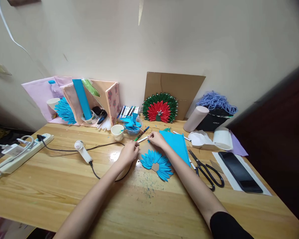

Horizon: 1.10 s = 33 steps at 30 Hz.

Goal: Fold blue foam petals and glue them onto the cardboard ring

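White marker (142, 139) pinched between left hand (130, 153) and right hand (156, 138) fingers; best gripped firmly above the blue paper fan (157, 163).

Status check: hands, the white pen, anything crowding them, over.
Both hands, left hand and right hand, pinch slim white pen. Blue paper-petal fan lies just below. Black scissors off right, apart.

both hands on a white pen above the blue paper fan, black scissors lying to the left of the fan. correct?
Not quite. In the head view the black scissors lie to the right of the blue paper fan, not left. Both the left hand and right hand do hold the white pen.
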Available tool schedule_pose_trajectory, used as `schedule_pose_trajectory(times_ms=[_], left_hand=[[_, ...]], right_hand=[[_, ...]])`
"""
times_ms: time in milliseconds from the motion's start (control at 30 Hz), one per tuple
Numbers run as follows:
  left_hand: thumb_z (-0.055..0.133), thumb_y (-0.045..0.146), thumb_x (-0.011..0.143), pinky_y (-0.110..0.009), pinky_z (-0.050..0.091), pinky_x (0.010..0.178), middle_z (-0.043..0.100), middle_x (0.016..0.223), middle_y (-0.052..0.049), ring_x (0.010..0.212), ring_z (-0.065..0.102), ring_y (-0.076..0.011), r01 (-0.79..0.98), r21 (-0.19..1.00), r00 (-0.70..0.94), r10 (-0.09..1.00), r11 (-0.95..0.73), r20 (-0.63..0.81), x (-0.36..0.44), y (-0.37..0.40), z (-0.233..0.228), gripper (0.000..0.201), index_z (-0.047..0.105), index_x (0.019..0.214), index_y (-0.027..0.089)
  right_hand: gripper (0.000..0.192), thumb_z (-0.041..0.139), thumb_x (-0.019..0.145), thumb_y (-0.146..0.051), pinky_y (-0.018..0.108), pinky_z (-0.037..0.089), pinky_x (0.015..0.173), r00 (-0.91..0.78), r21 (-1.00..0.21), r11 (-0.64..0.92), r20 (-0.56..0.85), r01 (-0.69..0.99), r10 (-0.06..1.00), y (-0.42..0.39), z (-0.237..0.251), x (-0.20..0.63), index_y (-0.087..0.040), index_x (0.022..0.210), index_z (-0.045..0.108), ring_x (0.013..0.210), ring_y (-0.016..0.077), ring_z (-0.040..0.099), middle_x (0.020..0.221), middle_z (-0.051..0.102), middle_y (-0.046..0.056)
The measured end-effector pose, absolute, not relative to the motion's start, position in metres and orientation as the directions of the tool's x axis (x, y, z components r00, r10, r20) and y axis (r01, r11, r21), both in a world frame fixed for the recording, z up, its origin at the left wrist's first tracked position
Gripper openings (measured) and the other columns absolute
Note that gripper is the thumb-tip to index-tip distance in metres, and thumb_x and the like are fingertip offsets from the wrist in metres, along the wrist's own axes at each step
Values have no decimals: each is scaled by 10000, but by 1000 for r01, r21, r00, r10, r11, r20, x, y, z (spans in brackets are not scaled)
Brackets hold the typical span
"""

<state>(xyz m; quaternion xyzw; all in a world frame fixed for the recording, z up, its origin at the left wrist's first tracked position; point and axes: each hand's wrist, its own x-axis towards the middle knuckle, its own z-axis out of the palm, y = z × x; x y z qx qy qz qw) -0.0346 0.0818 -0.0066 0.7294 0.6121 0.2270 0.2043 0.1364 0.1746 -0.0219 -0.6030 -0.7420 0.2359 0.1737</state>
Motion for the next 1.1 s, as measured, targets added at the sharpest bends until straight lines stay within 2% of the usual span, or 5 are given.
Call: schedule_pose_trajectory(times_ms=[333,433,600,833,1100], left_hand=[[443,171,805,-322,465,768,664,926,-92,861,612,-211,714,681,142,986,-161,85,-36,76,1,205,622,901,143],[444,170,809,-323,467,763,668,920,-93,856,614,-212,696,701,128,988,-152,87,-38,74,0,204,621,905,141],[448,262,847,-312,478,767,653,967,-103,883,610,-200,582,800,26,987,-144,159,-48,70,0,243,608,979,137],[573,229,766,-278,496,732,669,933,-92,823,629,-175,294,943,54,988,-157,147,-69,56,10,256,617,997,128],[682,310,666,-278,519,672,686,766,-68,706,644,-173,67,998,-308,951,-5,25,-124,11,24,304,660,898,113]], right_hand=[[159,625,629,-169,262,357,613,-279,-621,200,-31,758,960,170,-19,135,-183,504,528,592,155,548,566,605,12],[86,582,662,-156,262,370,600,-304,-675,229,8,702,953,169,-16,131,-168,581,557,600,155,552,589,607,17],[148,564,756,-306,230,422,617,-439,-791,329,85,516,894,150,2,121,-160,775,577,704,134,587,773,649,21],[266,652,699,-409,242,424,595,-620,-949,249,79,191,780,119,19,84,-153,735,593,647,133,571,689,620,6],[165,500,808,-330,296,453,687,-576,-933,280,103,227,811,95,13,26,-181,770,560,724,156,579,747,618,26]])
